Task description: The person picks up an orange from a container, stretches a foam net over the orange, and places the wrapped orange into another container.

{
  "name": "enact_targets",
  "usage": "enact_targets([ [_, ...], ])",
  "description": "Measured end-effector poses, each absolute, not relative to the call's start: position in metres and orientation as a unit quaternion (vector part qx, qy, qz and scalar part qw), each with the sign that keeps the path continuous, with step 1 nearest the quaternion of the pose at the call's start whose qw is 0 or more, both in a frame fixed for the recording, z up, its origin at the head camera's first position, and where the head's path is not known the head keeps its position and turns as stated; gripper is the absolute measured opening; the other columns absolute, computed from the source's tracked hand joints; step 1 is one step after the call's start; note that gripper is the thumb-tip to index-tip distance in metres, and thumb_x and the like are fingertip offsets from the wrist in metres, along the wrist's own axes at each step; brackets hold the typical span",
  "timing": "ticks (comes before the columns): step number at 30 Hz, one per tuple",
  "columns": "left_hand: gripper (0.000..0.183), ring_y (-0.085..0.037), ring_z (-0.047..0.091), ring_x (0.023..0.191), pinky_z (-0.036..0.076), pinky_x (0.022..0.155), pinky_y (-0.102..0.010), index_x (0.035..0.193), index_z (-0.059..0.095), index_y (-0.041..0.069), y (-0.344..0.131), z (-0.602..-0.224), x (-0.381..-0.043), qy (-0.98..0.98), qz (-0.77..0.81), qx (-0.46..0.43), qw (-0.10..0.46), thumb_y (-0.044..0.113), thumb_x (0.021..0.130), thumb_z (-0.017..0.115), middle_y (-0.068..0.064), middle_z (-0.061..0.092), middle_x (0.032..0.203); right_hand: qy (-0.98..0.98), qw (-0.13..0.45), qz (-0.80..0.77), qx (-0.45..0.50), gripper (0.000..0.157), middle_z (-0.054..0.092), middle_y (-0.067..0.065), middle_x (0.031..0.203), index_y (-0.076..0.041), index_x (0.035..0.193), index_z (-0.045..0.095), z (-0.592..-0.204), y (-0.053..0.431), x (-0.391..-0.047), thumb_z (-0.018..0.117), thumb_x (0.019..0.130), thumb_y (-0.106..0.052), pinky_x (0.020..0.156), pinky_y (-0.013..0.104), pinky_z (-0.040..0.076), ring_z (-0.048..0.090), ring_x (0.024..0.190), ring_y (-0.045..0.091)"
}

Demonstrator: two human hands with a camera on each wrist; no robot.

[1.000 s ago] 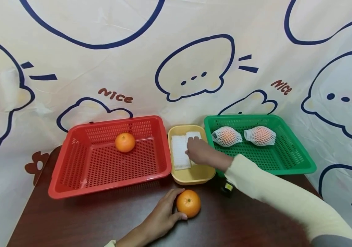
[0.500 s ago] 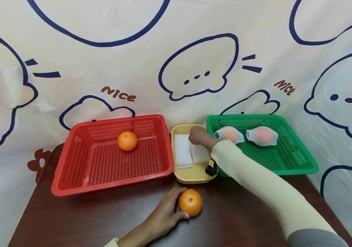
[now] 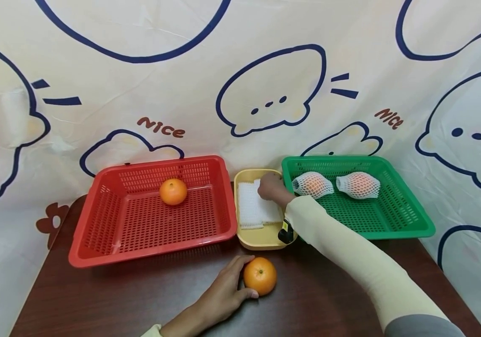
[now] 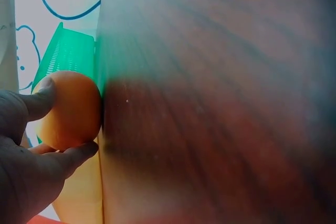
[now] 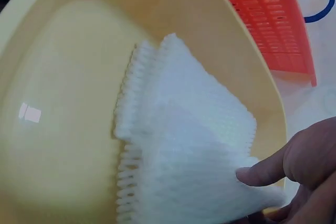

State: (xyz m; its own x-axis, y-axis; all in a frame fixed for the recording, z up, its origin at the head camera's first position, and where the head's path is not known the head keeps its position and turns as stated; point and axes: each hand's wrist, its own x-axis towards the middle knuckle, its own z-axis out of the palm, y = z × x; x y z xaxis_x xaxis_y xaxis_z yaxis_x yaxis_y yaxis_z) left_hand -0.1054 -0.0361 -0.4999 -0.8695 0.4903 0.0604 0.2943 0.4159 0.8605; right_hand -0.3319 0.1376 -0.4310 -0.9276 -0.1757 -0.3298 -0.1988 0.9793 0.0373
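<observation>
On the dark table, my left hand [image 3: 222,296] holds an orange [image 3: 261,276], thumb on the near side and fingers on the far side. The left wrist view shows the same orange [image 4: 73,111] between thumb and fingertips. My right hand [image 3: 272,188] reaches into the far end of a yellow tub [image 3: 261,244]. There it pinches the end of a white foam net sleeve [image 5: 189,182], thumb on top and the other fingers mostly hidden beneath. Another flat foam net sleeve [image 3: 247,206] lies against it on the left, partly overlapped.
Left of the tub stands a red basket [image 3: 151,252] with one bare orange [image 3: 173,192] inside. A green basket [image 3: 404,234] on the right contains two fruits in white foam nets, a left one [image 3: 314,185] and a right one [image 3: 359,185]. A patterned cloth [image 3: 198,93] hangs behind.
My right hand has moved slightly right and back in the tub, then a little left; the pinched sleeve has shifted over its neighbour. My left hand stays on the orange.
</observation>
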Motion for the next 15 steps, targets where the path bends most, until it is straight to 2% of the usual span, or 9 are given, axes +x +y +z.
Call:
enact_targets([
  [6, 0.069, -0.021, 0.057, 0.129, 0.047, 0.111, -0.044, 0.143, 0.051, 0.007, -0.035, -0.499, -0.106, 0.836, 0.486, 0.233, 0.106, 0.022, 0.084, 0.083, -0.001, 0.059, 0.137, 0.980, 0.171, -0.066, -0.073, 0.025, 0.046, 0.007, 0.076, -0.008, 0.071, 0.047, -0.422, 0.143, -0.331, 0.049, 0.096, -0.006, 0.063, 0.029, 0.036, 0.042, 0.070, 0.020],
  [9, 0.069, -0.022, 0.057, 0.130, 0.047, 0.111, -0.045, 0.143, 0.051, 0.006, -0.035, -0.499, -0.106, 0.838, 0.484, 0.230, 0.108, 0.021, 0.084, 0.084, -0.002, 0.059, 0.137, 0.977, 0.161, -0.128, -0.049, 0.015, 0.050, 0.009, 0.082, -0.005, 0.079, 0.052, -0.416, 0.145, -0.329, 0.050, 0.093, -0.005, 0.067, 0.028, 0.039, 0.045, 0.075, 0.021],
  [11, 0.070, -0.022, 0.057, 0.130, 0.048, 0.111, -0.045, 0.143, 0.051, 0.005, -0.036, -0.499, -0.106, 0.839, 0.483, 0.227, 0.109, 0.020, 0.084, 0.084, -0.002, 0.060, 0.137, 0.974, 0.154, -0.165, -0.032, 0.009, 0.056, 0.012, 0.091, 0.000, 0.091, 0.058, -0.410, 0.145, -0.327, 0.052, 0.093, -0.007, 0.071, 0.030, 0.043, 0.049, 0.080, 0.023],
  [13, 0.070, -0.021, 0.057, 0.128, 0.048, 0.110, -0.044, 0.143, 0.051, 0.005, -0.036, -0.499, -0.106, 0.838, 0.484, 0.227, 0.110, 0.021, 0.084, 0.085, -0.002, 0.060, 0.136, 0.970, 0.152, -0.189, -0.013, 0.020, 0.062, 0.016, 0.106, 0.004, 0.109, 0.060, -0.405, 0.143, -0.324, 0.056, 0.096, -0.010, 0.079, 0.032, 0.049, 0.053, 0.089, 0.025],
  [15, 0.070, -0.021, 0.058, 0.126, 0.050, 0.109, -0.043, 0.142, 0.052, 0.005, -0.036, -0.499, -0.106, 0.838, 0.484, 0.231, 0.106, 0.021, 0.083, 0.086, -0.002, 0.060, 0.135, 0.964, 0.154, -0.217, 0.005, 0.035, 0.062, 0.018, 0.122, 0.006, 0.126, 0.056, -0.398, 0.142, -0.319, 0.060, 0.098, -0.014, 0.090, 0.035, 0.052, 0.056, 0.101, 0.027],
])
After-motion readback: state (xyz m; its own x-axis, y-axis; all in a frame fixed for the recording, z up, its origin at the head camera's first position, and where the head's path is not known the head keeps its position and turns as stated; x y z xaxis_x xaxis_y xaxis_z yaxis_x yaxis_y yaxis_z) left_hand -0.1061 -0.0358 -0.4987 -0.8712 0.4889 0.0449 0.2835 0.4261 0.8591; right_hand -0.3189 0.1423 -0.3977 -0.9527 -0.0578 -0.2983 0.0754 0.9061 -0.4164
